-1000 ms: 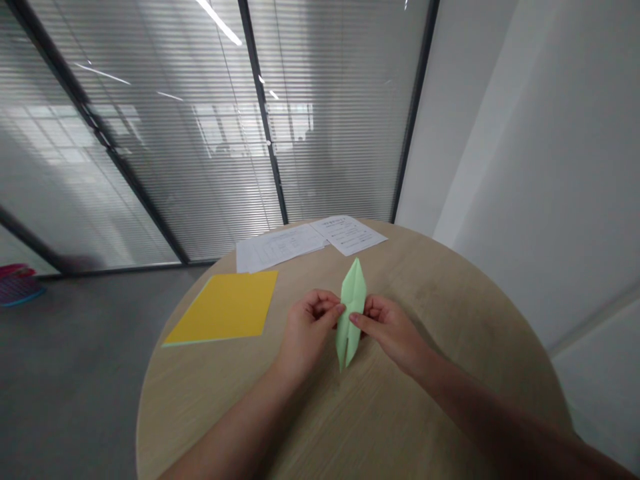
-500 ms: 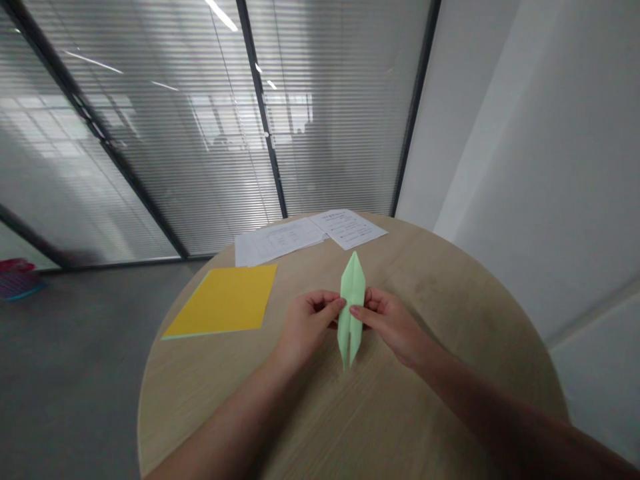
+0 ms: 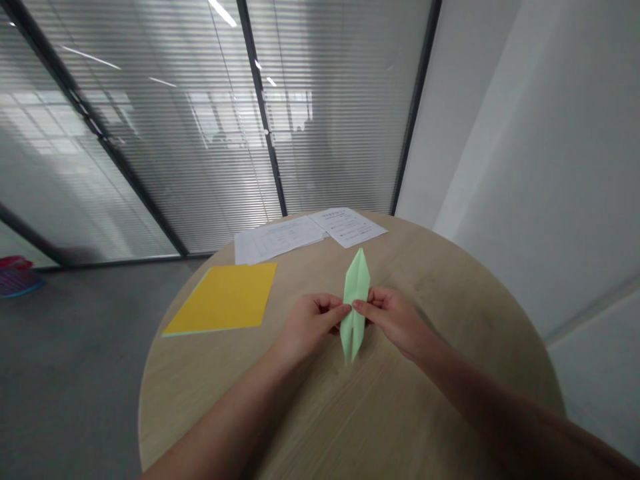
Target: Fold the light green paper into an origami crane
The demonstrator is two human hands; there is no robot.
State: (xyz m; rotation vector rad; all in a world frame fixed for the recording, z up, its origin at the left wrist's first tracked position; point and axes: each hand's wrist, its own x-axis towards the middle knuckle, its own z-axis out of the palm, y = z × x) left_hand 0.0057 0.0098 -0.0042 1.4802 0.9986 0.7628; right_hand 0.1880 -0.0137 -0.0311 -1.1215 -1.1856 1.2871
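Head view: green folded paper (image 3: pixel 357 280) between both hands, over round table (image 3: pixel 450 300), pointed end away from person, split end toward person. Left hand (image 3: pixel 311 321) pinches left edge; right hand (image 3: pixel 396 321) pinches right edge; thumbs nearly meet on upper face. Whether split tips touch table: cannot tell from where I stand. Risks, as judged: uneven thumb pressure could skew center crease; outward pull could tear paper at slit's top; both ends, ungripped, could bend if knocked.
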